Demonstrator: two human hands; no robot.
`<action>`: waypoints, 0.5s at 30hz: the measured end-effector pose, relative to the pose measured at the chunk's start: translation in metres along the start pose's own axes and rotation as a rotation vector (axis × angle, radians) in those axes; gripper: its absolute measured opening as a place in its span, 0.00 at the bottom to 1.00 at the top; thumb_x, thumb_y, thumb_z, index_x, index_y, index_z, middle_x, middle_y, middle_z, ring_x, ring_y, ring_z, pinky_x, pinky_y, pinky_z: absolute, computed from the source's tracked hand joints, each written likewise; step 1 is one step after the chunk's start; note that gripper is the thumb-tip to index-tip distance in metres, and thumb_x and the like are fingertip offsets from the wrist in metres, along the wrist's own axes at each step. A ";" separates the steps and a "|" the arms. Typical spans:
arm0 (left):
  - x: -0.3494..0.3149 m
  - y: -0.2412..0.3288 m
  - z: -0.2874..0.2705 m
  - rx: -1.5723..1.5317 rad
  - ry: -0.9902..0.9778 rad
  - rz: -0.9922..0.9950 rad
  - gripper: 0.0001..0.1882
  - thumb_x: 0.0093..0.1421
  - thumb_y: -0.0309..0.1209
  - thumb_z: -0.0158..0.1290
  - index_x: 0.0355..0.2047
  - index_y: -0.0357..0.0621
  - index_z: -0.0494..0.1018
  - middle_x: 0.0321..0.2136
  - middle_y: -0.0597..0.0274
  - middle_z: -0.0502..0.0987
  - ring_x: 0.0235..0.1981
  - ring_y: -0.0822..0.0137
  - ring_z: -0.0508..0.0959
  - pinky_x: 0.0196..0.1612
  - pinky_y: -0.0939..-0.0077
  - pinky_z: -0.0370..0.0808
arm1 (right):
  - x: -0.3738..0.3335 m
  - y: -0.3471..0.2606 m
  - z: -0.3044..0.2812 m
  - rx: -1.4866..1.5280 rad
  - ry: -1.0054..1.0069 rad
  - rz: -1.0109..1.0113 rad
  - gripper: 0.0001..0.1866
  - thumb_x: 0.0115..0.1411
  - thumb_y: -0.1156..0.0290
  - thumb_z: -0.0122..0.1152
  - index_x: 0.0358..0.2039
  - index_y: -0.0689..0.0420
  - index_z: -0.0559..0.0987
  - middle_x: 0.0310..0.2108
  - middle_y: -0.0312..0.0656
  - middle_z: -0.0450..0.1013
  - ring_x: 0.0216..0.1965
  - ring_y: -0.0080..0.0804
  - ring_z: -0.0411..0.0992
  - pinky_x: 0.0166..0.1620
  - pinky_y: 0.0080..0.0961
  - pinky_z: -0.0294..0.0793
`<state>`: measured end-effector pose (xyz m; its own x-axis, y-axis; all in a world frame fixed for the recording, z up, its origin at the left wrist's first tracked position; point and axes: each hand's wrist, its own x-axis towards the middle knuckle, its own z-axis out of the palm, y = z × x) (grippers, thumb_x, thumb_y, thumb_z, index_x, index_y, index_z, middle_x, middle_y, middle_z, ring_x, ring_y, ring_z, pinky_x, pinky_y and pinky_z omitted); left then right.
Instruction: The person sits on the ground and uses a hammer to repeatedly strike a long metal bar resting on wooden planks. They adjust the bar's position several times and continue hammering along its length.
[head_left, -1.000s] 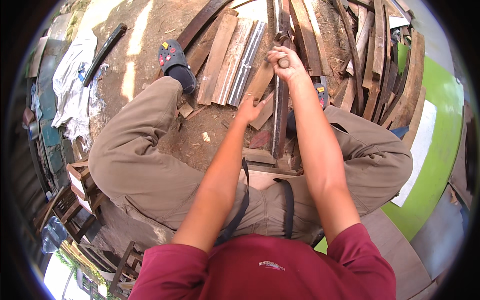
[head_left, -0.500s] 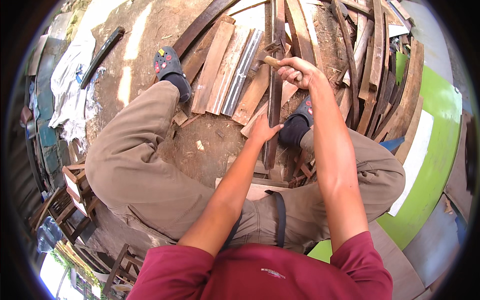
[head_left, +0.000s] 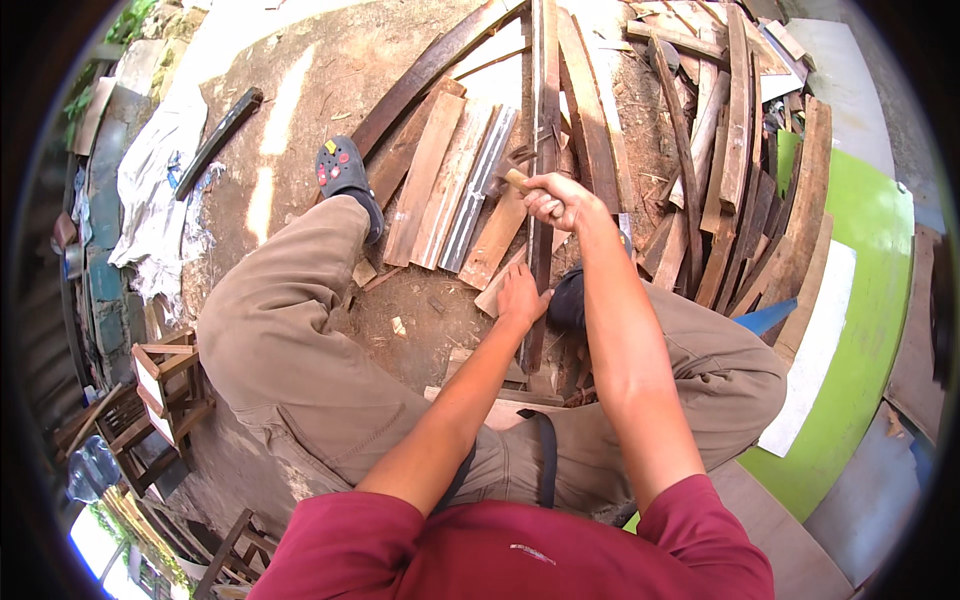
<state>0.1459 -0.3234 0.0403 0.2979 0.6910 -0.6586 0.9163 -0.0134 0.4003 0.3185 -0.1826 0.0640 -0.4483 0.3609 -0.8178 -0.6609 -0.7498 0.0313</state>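
Note:
In my right hand is a claw hammer with a short wooden handle, its metal head over the boards just left of a long dark wooden strip. The strip runs lengthwise away from me, between my feet. My left hand grips it lower down, thumb across it and fingers along its left side. Under the hammer and to its left lie several short boards: a pale board, a striped grey-and-white one and brown ones.
A heap of long wooden offcuts lies at right, beside a green panel and a white sheet. White cloth and a dark stick are at left. A small wooden frame stands near my left knee.
The hammer in my right hand has come down and left, nearer my left hand. My left hand stays on the strip. The whole view has shifted slightly.

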 end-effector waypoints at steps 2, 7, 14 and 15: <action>0.003 0.005 0.000 0.043 0.056 0.040 0.42 0.53 0.46 0.68 0.58 0.34 0.61 0.57 0.48 0.66 0.62 0.51 0.67 0.58 0.56 0.74 | 0.014 0.017 0.005 -0.058 0.024 0.009 0.09 0.70 0.69 0.51 0.36 0.62 0.68 0.20 0.29 0.59 0.13 0.09 0.53 0.10 0.07 0.51; 0.008 0.007 0.006 -0.041 0.079 0.005 0.44 0.50 0.39 0.70 0.59 0.33 0.59 0.57 0.45 0.64 0.62 0.48 0.66 0.58 0.58 0.75 | -0.011 0.052 0.020 -0.346 0.046 -0.033 0.09 0.70 0.69 0.53 0.42 0.60 0.67 0.24 0.34 0.65 0.15 0.11 0.55 0.13 0.09 0.54; 0.027 -0.017 0.023 -0.314 0.167 0.039 0.35 0.46 0.32 0.68 0.55 0.38 0.71 0.48 0.37 0.74 0.52 0.40 0.75 0.58 0.54 0.72 | -0.109 0.046 0.033 -0.491 0.129 -0.257 0.10 0.69 0.69 0.56 0.45 0.62 0.71 0.25 0.33 0.67 0.18 0.09 0.59 0.14 0.08 0.56; 0.025 -0.013 0.020 -0.301 0.191 0.043 0.34 0.45 0.32 0.68 0.54 0.41 0.73 0.45 0.37 0.75 0.51 0.41 0.76 0.57 0.55 0.73 | -0.121 0.048 0.031 -0.472 0.187 -0.301 0.08 0.69 0.68 0.56 0.41 0.57 0.69 0.24 0.30 0.65 0.17 0.09 0.57 0.13 0.07 0.53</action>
<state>0.1465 -0.3206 0.0057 0.2526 0.8176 -0.5174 0.7757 0.1485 0.6134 0.3227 -0.2447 0.1825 -0.1399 0.5246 -0.8398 -0.3841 -0.8105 -0.4422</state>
